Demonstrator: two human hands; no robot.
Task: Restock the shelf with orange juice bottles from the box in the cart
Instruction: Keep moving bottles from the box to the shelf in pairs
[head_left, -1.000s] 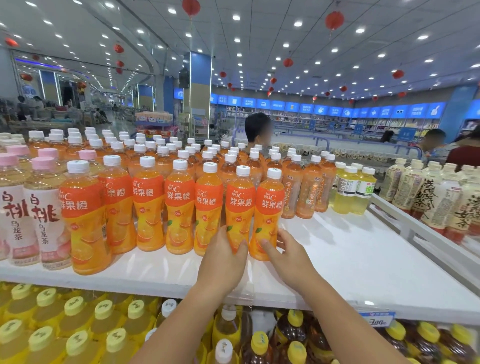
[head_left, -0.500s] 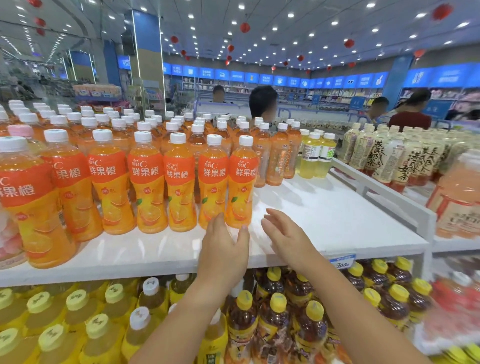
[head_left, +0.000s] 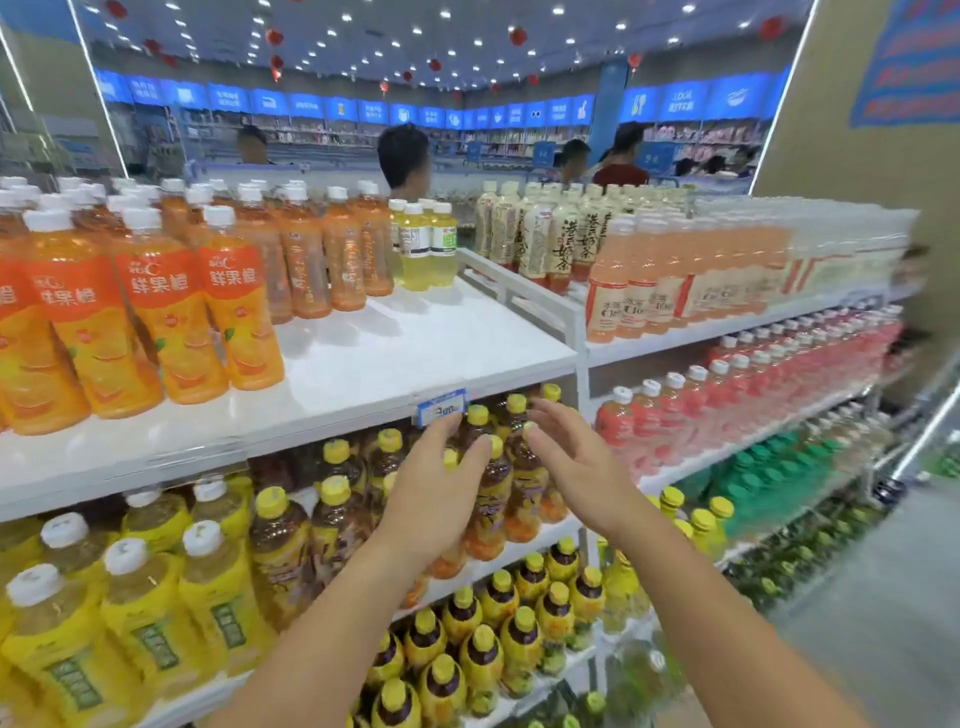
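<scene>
Orange juice bottles (head_left: 166, 306) with white caps and orange labels stand in rows on the left part of the white top shelf (head_left: 415, 348). The shelf's right part is bare. My left hand (head_left: 436, 483) and my right hand (head_left: 576, 457) hover in front of the shelf's front edge, below the blue price tag (head_left: 441, 408), both empty with fingers spread. They are apart from the juice bottles. Neither a cart nor a box is in view.
Brown tea bottles with yellow caps (head_left: 498, 467) fill the shelf behind my hands. Yellow-labelled bottles (head_left: 140, 613) stand lower left. Pink drink bottles (head_left: 675, 280) fill the neighbouring unit at right. A person's head (head_left: 405, 156) shows beyond the shelf. The aisle floor (head_left: 857, 623) lies at right.
My hands let go of the front orange juice bottles and drew back and down off the shelf. The view swung right, so the juice rows now sit at the left.
</scene>
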